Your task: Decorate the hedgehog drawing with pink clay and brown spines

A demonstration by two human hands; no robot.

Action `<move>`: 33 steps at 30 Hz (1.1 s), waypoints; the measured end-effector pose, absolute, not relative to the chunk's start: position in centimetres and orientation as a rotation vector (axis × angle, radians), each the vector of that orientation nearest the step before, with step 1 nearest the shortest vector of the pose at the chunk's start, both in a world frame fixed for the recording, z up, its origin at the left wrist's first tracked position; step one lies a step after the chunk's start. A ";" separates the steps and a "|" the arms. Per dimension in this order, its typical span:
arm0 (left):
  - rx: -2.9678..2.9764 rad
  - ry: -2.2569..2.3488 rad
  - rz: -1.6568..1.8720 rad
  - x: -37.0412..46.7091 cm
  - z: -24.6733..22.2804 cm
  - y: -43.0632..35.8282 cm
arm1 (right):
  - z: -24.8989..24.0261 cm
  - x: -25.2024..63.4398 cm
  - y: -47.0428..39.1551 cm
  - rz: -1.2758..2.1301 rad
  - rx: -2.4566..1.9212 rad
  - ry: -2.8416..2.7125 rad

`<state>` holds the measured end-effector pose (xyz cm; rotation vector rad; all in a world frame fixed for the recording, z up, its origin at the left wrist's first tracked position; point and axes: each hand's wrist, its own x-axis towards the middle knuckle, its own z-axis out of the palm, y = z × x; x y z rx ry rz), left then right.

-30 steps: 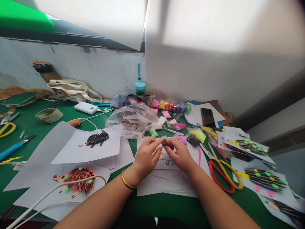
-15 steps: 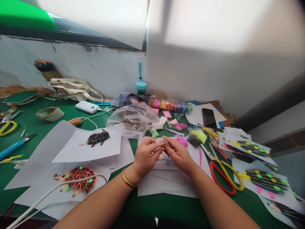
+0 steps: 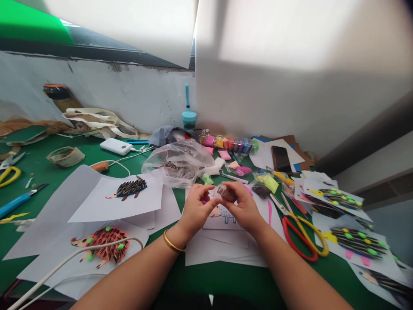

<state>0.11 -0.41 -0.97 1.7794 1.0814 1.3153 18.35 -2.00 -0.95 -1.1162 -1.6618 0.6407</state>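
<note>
Above a sheet of paper with a blue hedgehog drawing (image 3: 226,212), my two hands meet at the fingertips. My right hand (image 3: 241,209) is closed round a small clear plastic packet (image 3: 226,193) with something brownish inside. My left hand (image 3: 198,209), with a gold bangle at the wrist, curves beside it, thumb touching near the packet. A bit of magenta shows behind the left fingers; whether they hold it is unclear. A pink strip (image 3: 270,212) lies on the paper right of my right hand.
Scissors with red and yellow handles (image 3: 300,237) lie at the right, near hedgehog pictures (image 3: 358,241). More hedgehog pictures (image 3: 103,244) and a white cable (image 3: 64,262) are at the left. Behind my hands are a plastic bag of seeds (image 3: 180,163) and clay packets (image 3: 243,171).
My hands have opened out somewhat from a tight pinch, and the clear packet now shows more in my right fingers. The whole view has shifted slightly.
</note>
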 end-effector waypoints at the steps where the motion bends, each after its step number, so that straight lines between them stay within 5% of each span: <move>1: 1.784 1.079 1.287 0.1 -1.0 -0.4 | -0.9 18.3 -2.1 0.645 -1.118 -1.682; 33: 1.580 1.129 1.302 0.0 -0.5 -0.4 | -0.6 19.0 -1.6 0.771 -1.154 -1.837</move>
